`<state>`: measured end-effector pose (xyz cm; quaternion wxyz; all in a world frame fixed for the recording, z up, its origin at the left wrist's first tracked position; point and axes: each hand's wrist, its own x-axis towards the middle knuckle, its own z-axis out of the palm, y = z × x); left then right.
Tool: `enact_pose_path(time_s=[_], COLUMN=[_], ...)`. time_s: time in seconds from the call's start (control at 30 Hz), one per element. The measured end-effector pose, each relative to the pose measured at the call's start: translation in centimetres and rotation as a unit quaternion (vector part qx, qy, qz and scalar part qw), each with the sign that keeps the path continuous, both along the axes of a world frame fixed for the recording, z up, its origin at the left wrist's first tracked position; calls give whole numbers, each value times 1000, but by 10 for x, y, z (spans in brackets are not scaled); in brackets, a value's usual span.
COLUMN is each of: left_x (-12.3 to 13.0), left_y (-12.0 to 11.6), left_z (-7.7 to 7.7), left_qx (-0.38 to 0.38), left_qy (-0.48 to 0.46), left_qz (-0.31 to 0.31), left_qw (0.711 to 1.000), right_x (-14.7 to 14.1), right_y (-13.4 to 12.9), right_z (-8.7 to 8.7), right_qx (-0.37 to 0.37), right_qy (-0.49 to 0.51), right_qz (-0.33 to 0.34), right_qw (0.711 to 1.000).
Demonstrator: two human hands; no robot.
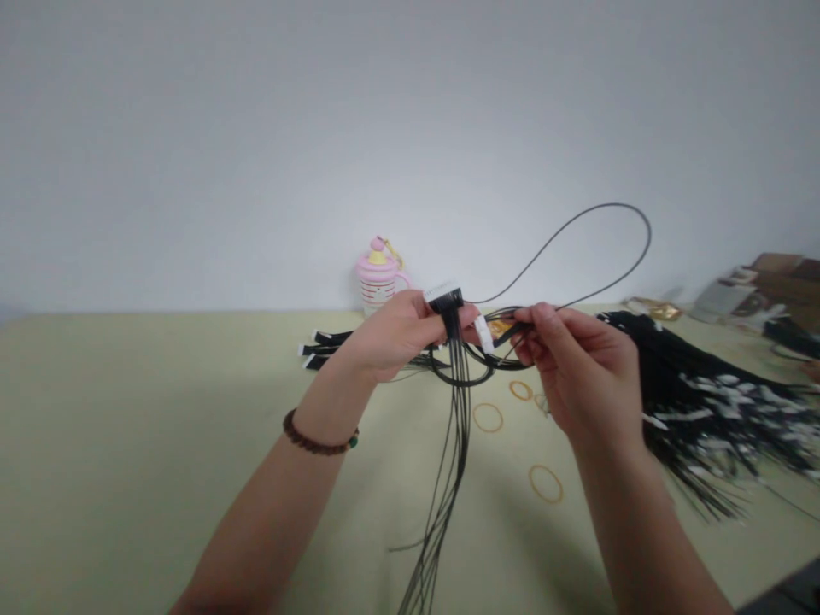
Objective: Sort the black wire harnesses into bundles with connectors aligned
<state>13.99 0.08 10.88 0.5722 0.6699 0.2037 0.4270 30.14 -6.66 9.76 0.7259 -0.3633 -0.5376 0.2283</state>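
My left hand [403, 331] is closed around a black wire harness [456, 359] just under its white connector [443, 294]. Loose wire ends hang down from it toward the front of the table. A second, smaller white connector [484, 334] shows between my hands. My right hand [576, 354] pinches black wires of the bundle at the right, fingertips pressed together. One thin wire [648, 231] rises from the bundle in a wide loop above my right hand. Part of the coiled wire is hidden behind my fingers.
Several yellow rubber bands [546, 484] lie on the pale green table [160, 444]. A large pile of black wire harnesses [692, 384] spreads at the right. Behind my left hand are more harnesses [326, 338] and a pink cup [377, 275]. Cardboard boxes [787, 282] stand far right.
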Motion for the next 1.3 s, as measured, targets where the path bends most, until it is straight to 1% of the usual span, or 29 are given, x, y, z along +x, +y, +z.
enact_pose_path(time_s=[0.1,0.2,0.27,0.4,0.47,0.57,0.6,0.67,0.77,0.83,0.93,1.13,1.3], left_x=[0,-3,-4,-7,-8,-9,-9,-10,-11,-12,-12,-12,-12], left_y=[2,3,2,2,2,4,4,5,6,6,7,4,1], left_z=[0,1,2,2,2,2,2,2,2,2,1,3,5], left_qx=[3,11,19,16,11,7,9,14,8,3,19,32,48], left_qy=[0,-6,-8,4,-1,-20,-28,-34,-22,-10,4,23,37], left_qz=[-31,-40,-37,-13,0,29,36,35,29,40,54,63,72], left_qw=[1000,999,999,1000,1000,999,999,999,999,999,998,997,996], right_x=[-3,-7,-9,-13,-12,-9,-7,-5,-7,-10,-16,-18,-16], right_y=[3,8,10,13,13,10,8,4,0,0,2,4,2], right_z=[-3,-3,0,3,3,1,0,0,1,1,1,2,6], right_qx=[13,30,35,28,24,-1,-11,-23,0,22,21,33,33], right_qy=[-4,-18,-35,-77,-75,-76,-84,-99,-68,-34,-12,-50,-62], right_qz=[-34,-65,-72,-95,-62,36,58,71,38,7,-18,-79,-73], right_qw=[999,997,996,992,995,996,995,992,997,999,1000,995,995])
